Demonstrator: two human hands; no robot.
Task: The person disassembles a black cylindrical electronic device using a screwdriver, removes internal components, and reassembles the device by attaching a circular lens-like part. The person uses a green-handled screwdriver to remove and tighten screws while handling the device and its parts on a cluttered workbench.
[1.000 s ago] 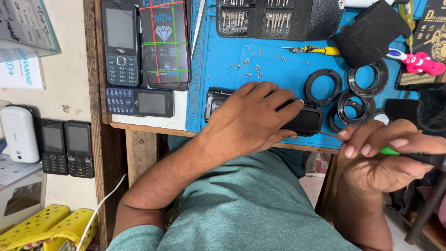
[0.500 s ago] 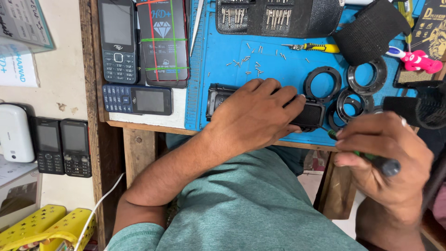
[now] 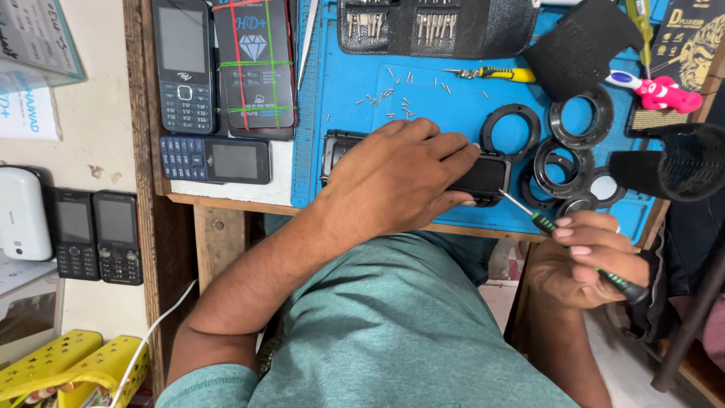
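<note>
While your left hand [image 3: 393, 181] lies palm-down over the black device [image 3: 483, 175], pinning it flat on the blue mat [image 3: 355, 113] near the mat's front edge, your right hand [image 3: 585, 261] grips a green-and-black screwdriver [image 3: 574, 253], fingers wrapped around the handle. The tip touches the device's lower right corner (the exact contact point is too small to make out). Black rings [image 3: 511, 130] sit just beside the device on the right, some overlapping. Loose screws [image 3: 393, 94] are scattered on the mat above your left hand. A yellow-handled tool [image 3: 495, 73] lies further up, below the bit case [image 3: 430, 26]. Keypad phones [image 3: 185, 64] sit left of the mat.
</note>
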